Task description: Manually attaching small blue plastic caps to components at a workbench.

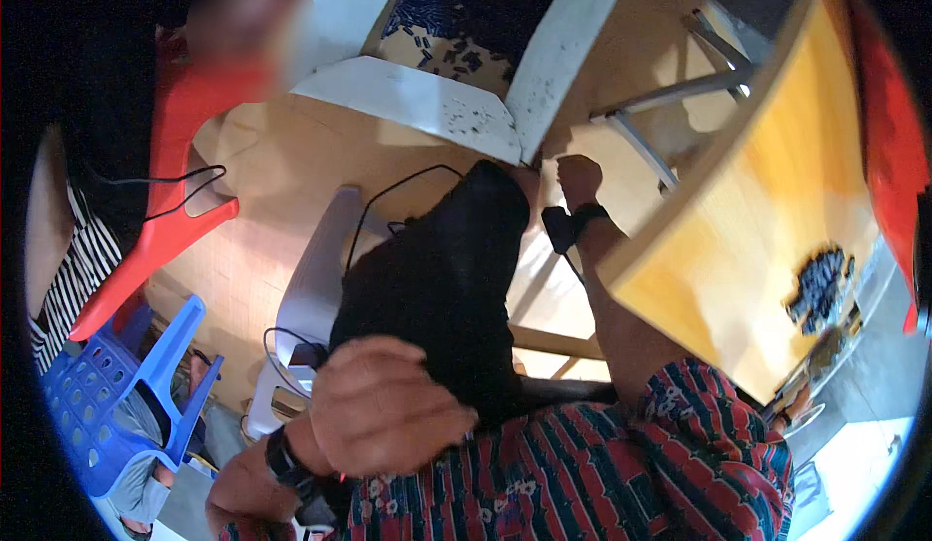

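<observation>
My left hand [381, 407] lies close to the camera on my black trouser leg [447, 279], back upward and fingers curled; nothing shows in it. A dark band sits on that wrist. My right hand [580, 180], with a black wrist device, reaches down to the floor as a closed fist. It is beside the corner of a white open box [417, 99] that holds several small dark parts. Whether the fist touches the box I cannot tell. A yellow wooden table [738, 220] stands just right of that arm, with a pile of small dark parts [820, 284] on it.
Grey metal table legs [670, 89] cross the tan tiled floor near my right hand. A white plastic stool [316, 288] with black cables is under me. At the left, a person in red sits by a red plastic chair [165, 230]; a blue stool [116, 395] stands lower left.
</observation>
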`<action>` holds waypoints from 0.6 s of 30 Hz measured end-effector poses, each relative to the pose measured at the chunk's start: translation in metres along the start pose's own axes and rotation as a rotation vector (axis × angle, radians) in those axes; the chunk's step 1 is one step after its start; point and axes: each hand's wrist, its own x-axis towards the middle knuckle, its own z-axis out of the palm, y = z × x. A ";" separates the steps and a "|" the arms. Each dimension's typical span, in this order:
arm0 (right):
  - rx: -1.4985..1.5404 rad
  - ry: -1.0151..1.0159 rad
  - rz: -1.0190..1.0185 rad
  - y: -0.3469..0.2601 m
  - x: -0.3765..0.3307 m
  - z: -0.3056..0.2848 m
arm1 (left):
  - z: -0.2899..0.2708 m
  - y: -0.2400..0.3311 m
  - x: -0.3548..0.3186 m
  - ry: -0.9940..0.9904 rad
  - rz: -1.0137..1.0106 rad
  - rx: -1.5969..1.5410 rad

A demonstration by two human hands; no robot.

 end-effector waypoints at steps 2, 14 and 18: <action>-0.105 -0.049 -0.025 -0.018 -0.022 0.085 | 0.003 -0.001 -0.003 0.061 0.007 0.083; -0.435 -0.189 -0.013 -0.250 -0.069 0.071 | 0.036 -0.010 0.010 0.245 0.112 0.207; -0.200 -0.221 -0.068 -0.317 -0.111 0.022 | 0.044 -0.007 0.016 0.207 0.166 0.266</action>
